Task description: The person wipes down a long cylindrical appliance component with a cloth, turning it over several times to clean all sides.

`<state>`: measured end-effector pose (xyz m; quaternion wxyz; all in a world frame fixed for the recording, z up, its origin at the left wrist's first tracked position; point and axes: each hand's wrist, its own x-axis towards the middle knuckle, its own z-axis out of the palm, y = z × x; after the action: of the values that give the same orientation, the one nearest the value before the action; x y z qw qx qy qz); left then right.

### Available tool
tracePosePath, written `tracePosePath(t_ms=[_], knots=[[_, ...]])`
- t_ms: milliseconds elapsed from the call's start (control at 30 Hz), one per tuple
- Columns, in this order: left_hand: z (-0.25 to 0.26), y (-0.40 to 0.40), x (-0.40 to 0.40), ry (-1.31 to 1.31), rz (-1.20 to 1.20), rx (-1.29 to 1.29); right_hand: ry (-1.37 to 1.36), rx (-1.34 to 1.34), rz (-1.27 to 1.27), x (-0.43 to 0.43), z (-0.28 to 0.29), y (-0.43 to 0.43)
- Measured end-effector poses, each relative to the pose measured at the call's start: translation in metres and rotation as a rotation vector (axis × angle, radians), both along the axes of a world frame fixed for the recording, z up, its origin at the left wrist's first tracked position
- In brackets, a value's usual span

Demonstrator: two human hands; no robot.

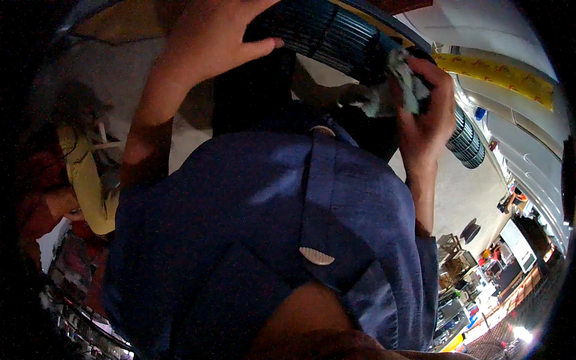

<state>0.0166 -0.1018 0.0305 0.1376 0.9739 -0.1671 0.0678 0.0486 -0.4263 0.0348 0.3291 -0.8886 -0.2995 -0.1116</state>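
A long black cylindrical blower wheel (pixel 330 33) with fine ribs crosses in front of me, running from the upper middle down to the right. My left hand (pixel 216 40) is around its upper left part, thumb along the lower side; the other fingers are partly cut off by the top edge. In my right hand (pixel 429 101) is a crumpled pale cloth (pixel 407 83), pressed to the wheel's surface. Past that hand, the wheel's ribbed far end (pixel 468 141) shows. Part of the cloth hangs below in shadow.
White appliance casings (pixel 477 27) line the right side, one bearing a yellow printed strip (pixel 499 76). Another person (pixel 54 202) is at the left, near a pale wooden frame (pixel 105 139). A cluttered work area (pixel 477 279) and a round dark object (pixel 470 231) lie at the lower right.
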Motion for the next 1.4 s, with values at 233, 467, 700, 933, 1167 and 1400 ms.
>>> tracePosePath(t_ms=[233, 467, 700, 933, 1167, 1400], knots=[[-0.021, -0.016, 0.007, -0.165, -0.023, 0.217, -0.204, -0.126, 0.137, 0.009, -0.017, 0.055], [-0.03, -0.017, 0.018, -0.114, -0.011, 0.252, -0.238, -0.079, 0.218, 0.013, -0.017, 0.045], [-0.028, -0.016, 0.018, -0.139, -0.049, 0.114, -0.131, -0.12, 0.109, 0.012, -0.016, -0.019], [-0.023, -0.018, 0.023, -0.032, -0.073, 0.09, -0.05, 0.018, 0.21, -0.01, -0.017, 0.003], [-0.014, -0.016, 0.027, 0.016, -0.13, 0.032, -0.302, -0.182, 0.216, -0.006, -0.032, 0.026], [-0.016, -0.024, 0.031, -0.005, -0.162, 0.006, -0.302, -0.181, 0.286, 0.0, -0.036, 0.035]])
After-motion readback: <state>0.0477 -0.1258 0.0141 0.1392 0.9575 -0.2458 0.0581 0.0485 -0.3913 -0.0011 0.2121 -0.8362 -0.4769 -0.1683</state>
